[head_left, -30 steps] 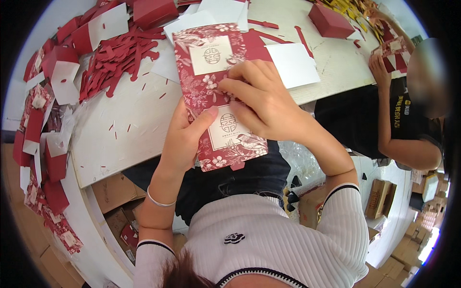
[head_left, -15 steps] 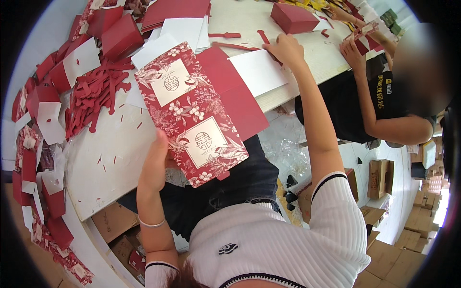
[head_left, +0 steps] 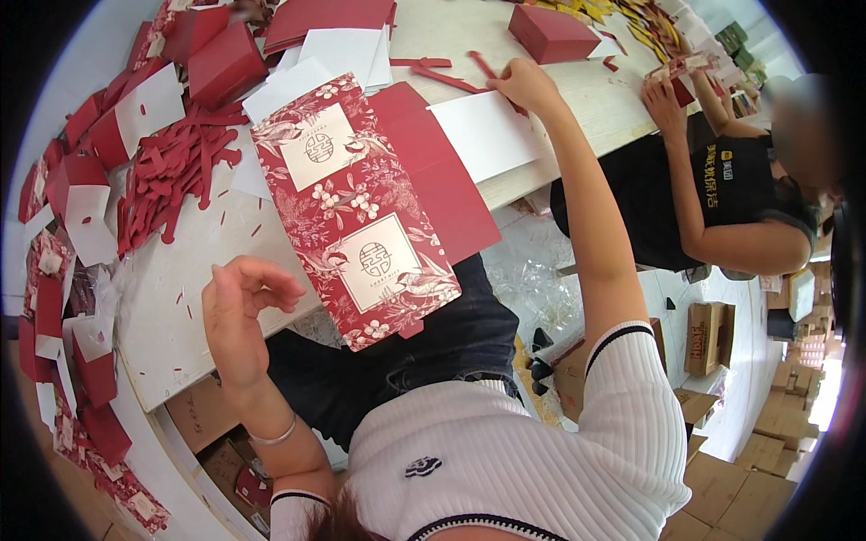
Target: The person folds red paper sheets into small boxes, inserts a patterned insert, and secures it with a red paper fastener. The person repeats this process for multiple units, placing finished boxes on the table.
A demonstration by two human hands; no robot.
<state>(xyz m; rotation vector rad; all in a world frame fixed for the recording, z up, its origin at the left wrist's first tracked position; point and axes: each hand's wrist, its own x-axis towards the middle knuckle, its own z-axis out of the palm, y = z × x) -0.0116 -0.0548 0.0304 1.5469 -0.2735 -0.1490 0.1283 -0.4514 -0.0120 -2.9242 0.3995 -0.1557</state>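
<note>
A red patterned cardboard box blank (head_left: 380, 203) with two cream squares lies flat over the table's near edge, partly above my lap. Its plain red panel (head_left: 442, 167) spreads out on the right. Just off the blank's left edge, my left hand (head_left: 242, 311) is raised with fingers apart and holds nothing. Farther off to the right, my right hand (head_left: 526, 86) has its fingers closed on a narrow red strip (head_left: 483, 66), near a white sheet (head_left: 487, 133). More loose red strips (head_left: 442, 79) lie beside that hand.
A heap of red strips (head_left: 176, 185) and folded red boxes (head_left: 225, 68) crowds the table's left side. White sheets (head_left: 347, 54) lie beyond the blank. A closed red box (head_left: 552, 34) stands at the far right. Another person (head_left: 722, 189) works at the right; cartons (head_left: 708, 338) stand on the floor.
My left hand has let go of the patterned blank and moved left, fingers opening. My right hand has shifted slightly left and away from me, with the red strip.
</note>
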